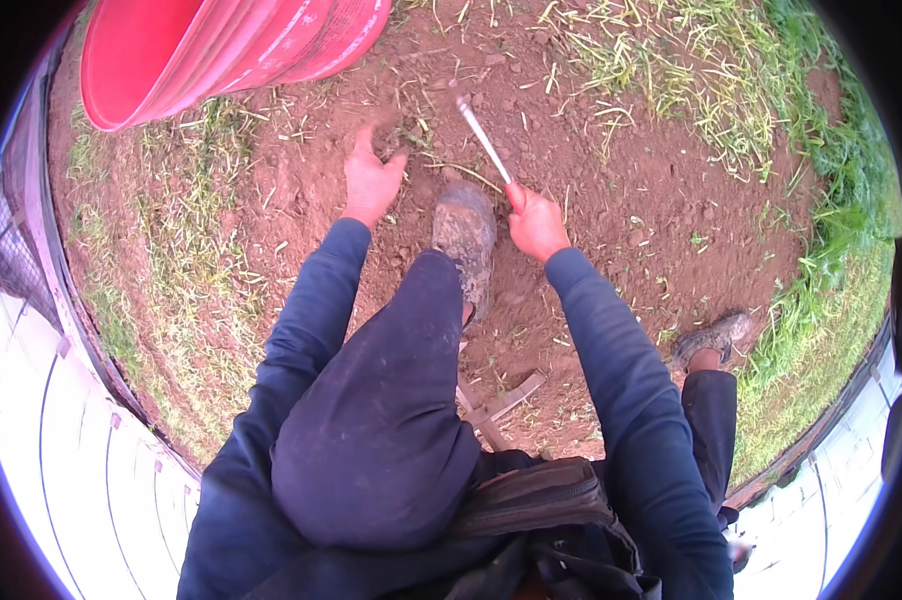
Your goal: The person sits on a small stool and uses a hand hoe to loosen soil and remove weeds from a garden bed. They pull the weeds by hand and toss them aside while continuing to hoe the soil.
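Observation:
My right hand grips the red handle of a slim hand tool with a pale metal shaft. The tool slants up and left, and its far end is blurred just above the soil. To the left, my left hand reaches down to the ground with thumb and fingers apart. Between them shows a dark patch of loose soil and plant bits; the fingertips are blurred. A muddy shoe stands on the brown soil between my two hands.
A red plastic bucket bearing writing stands at upper left. Cut stems and green plants lie right. Crossed wooden slats sit below my knee. Another shoe is at right; I cannot tell whose. White sheeting edges the left.

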{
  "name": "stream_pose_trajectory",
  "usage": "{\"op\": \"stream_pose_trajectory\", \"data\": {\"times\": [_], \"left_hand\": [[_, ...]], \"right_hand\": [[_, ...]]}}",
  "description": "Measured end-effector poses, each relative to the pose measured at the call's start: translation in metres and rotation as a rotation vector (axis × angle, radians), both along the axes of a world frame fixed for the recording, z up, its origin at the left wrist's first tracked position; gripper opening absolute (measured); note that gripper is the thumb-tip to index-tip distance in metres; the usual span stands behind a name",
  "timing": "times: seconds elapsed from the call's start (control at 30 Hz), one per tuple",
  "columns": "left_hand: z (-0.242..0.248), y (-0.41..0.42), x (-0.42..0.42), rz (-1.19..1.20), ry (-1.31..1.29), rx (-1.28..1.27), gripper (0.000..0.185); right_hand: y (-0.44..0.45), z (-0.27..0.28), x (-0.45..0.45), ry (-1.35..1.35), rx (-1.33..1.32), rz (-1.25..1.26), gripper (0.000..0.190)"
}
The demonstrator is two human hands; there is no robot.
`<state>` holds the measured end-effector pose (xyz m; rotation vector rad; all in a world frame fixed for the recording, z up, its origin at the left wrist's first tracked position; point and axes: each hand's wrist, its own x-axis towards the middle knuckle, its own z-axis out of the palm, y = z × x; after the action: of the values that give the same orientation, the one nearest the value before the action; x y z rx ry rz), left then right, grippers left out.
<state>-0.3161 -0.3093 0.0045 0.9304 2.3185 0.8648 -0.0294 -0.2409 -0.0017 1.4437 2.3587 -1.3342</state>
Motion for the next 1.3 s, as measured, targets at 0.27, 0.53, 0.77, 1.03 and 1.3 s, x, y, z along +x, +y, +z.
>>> {"op": "stream_pose_trajectory", "data": {"times": [0.27,0.53,0.77,1.03,1.3], "left_hand": [[0.003,0.028,0.019,-0.456,-0.072,-0.024,0.032],[-0.014,0.047,0.026,-0.224,-0.39,0.136,0.025],[-0.003,0.038,-0.02,-0.067,-0.027,-0.068,0.043],[-0.011,0.074,-0.035,-0.23,0.127,-0.276,0.048],[0.0,0.065,0.014,-0.517,-0.027,-0.057,0.035]], "right_hand": [[-0.025,0.007,0.192,-0.361,-0.076,-0.024,0.017],[-0.196,0.005,0.213,-0.194,-0.28,-0.432,0.015],[-0.113,-0.015,0.112,-0.152,0.049,-0.216,0.03],[0.028,0.037,-0.039,-0.154,-0.26,-0.261,0.031],[-0.152,0.008,0.224,-0.206,-0.204,-0.612,0.022]]}}
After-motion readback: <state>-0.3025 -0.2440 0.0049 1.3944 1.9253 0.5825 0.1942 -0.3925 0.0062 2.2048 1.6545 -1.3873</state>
